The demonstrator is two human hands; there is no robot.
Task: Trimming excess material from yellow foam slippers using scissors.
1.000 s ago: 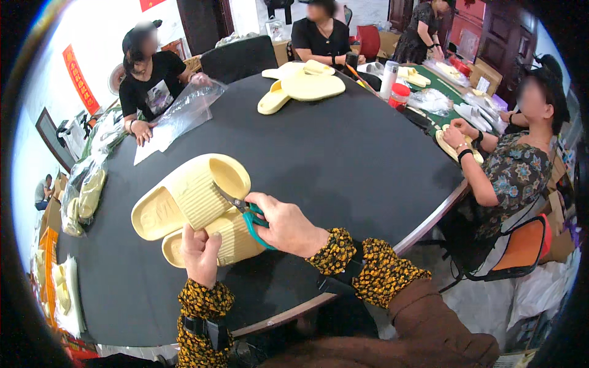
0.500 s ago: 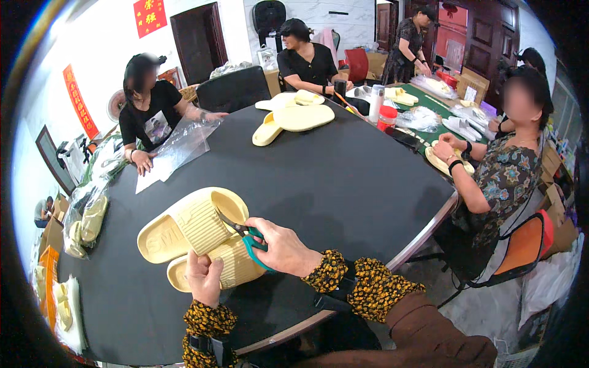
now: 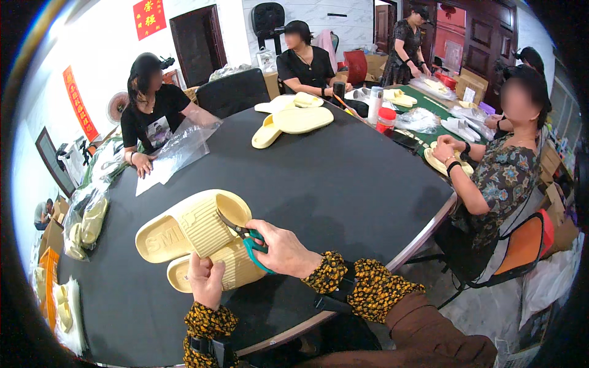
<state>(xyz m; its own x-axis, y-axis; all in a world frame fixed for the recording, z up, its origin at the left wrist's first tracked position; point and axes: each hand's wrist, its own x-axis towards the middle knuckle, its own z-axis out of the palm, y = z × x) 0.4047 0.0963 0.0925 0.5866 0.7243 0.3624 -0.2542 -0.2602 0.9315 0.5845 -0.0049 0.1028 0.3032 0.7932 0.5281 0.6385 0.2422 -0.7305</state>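
Note:
A pale yellow slipper (image 3: 164,236) with a ribbed strap lies overlapping a second yellow slipper (image 3: 242,265) on the dark table in front of me. My left hand (image 3: 207,285) is closed at the near edge of the upper slipper's strap, thumb and fingers bent against it. In my right hand (image 3: 287,250) are scissors (image 3: 254,246) with teal handles. Their dark blades reach to the strap's opening at the upper slipper's right side. How far apart the blades are is hard to make out.
More yellow slippers (image 3: 300,119) rest at the table's far side. At the left, a person handles a clear plastic bag (image 3: 187,147); bagged slippers (image 3: 92,221) lie by the left edge. Another person sits at the right near a red-lidded jar (image 3: 386,120) and a green-topped table (image 3: 429,104).
The upper slipper has tilted and shifted slightly, with its strap side turned more toward my view. Both my hands stay nearly in place, the scissors still at the strap.

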